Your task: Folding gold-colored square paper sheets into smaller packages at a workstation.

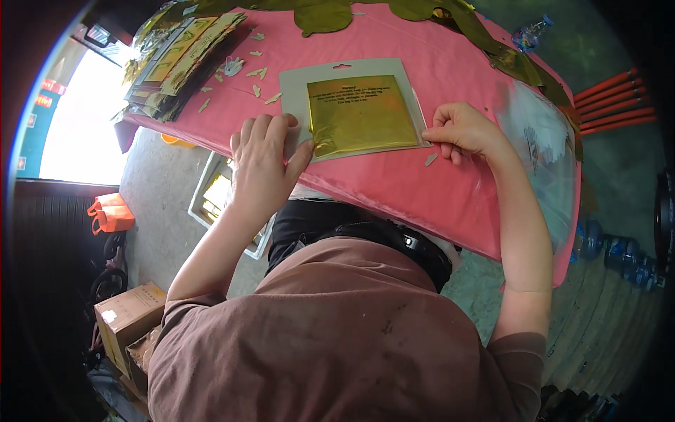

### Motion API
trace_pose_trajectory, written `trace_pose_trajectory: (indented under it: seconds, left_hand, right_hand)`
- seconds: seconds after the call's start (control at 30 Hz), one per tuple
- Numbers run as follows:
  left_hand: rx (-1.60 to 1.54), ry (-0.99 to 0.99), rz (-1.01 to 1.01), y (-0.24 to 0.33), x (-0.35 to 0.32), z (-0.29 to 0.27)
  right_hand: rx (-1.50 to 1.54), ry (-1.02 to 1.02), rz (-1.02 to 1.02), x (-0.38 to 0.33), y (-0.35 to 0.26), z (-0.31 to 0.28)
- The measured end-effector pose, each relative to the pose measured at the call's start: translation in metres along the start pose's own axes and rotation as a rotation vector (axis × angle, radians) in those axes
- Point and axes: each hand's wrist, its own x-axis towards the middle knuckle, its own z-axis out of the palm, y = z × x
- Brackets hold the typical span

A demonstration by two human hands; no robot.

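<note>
A pale hang-hole card (295,79) lies on the pink-covered table in front of me, with a shiny gold foil packet (362,123) on its face. Clear plastic seems to cover the packet. My left hand (264,158) is closed at the card's lower left corner, thumb on the packet's edge and fingers bent over the side. At the lower right corner, my right hand (464,132) pinches the card's edge between thumb and forefinger, its other fingers curled in. A small pale cut-out piece (431,160) rests just below that hand.
A stack of printed packs (179,60) stands at the far left, beside scattered pale pieces (256,91). Gold-green foil (323,17) runs along the back edge. Clear plastic bags (538,141) cover the right side. A white crate (204,186) and cartons (130,313) stand on the floor.
</note>
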Motion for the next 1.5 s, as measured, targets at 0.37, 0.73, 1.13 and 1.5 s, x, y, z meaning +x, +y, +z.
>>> trace_pose_trajectory:
  seconds: [0.37, 0.73, 1.13, 1.5]
  left_hand:
    - [-0.141, -0.228, -0.213, 0.018, -0.011, -0.013]
    - [-0.92, 0.109, -0.279, 0.015, -0.009, 0.0]
    - [-1.012, 0.155, -0.027, -0.009, 0.066, 0.037]
    - [-1.279, -0.13, -0.239, -0.007, 0.075, 0.041]
  right_hand:
    - [-0.093, 0.104, -0.054, 0.0, 0.005, 0.011]
    - [0.392, -0.068, -0.262, -0.008, 0.02, 0.002]
    - [0.05, 0.581, -0.751, 0.019, 0.04, 0.005]
    - [0.269, 0.405, -0.563, 0.022, 0.039, 0.005]
